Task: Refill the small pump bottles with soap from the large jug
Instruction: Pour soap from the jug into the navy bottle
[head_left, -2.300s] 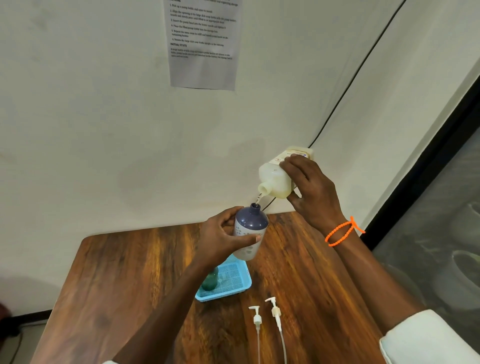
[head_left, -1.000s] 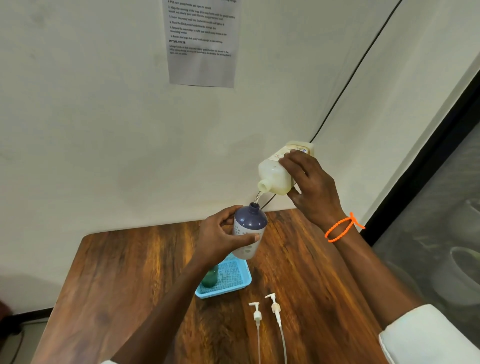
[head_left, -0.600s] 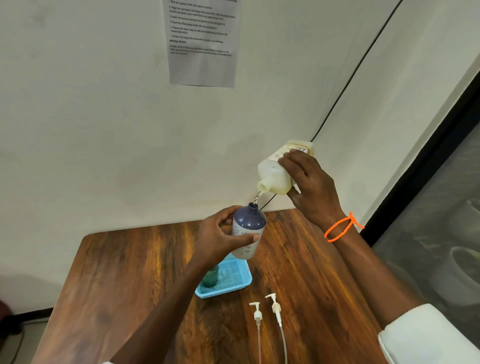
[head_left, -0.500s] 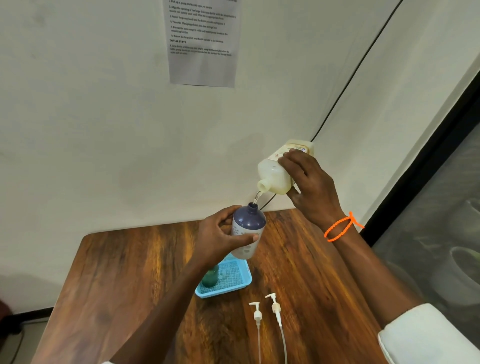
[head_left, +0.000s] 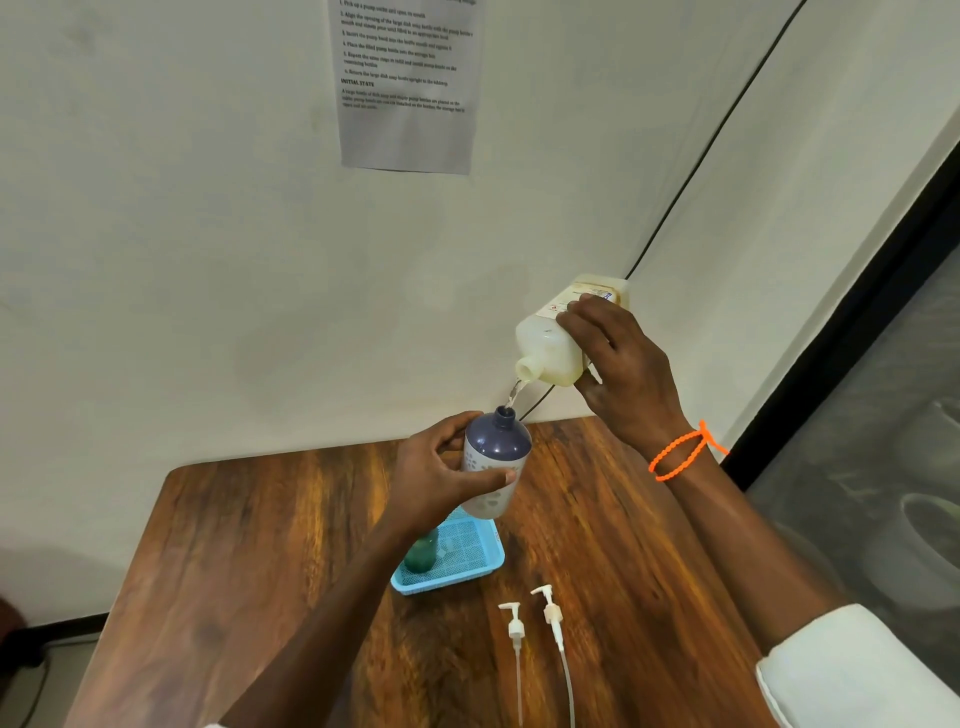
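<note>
1. Head view: we tip the large jug (head_left: 558, 345) in our right hand (head_left: 621, 364), pouring a thin stream into the pump bottle (head_left: 493, 460) gripped by our left hand (head_left: 434, 475) above the surface (head_left: 249, 545).
2. Pouring is under way (fill level hidden); next we level the jug and refit a pump head (head_left: 511, 621).

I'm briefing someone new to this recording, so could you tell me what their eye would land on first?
Above the far edge of the wooden table, the right hand tips a pale jug, and a thin stream of soap runs into the purple-topped bottle gripped by the left hand. Nearer the viewer, two white pump heads lie on the table beside a blue tray holding a green bottle.
</note>
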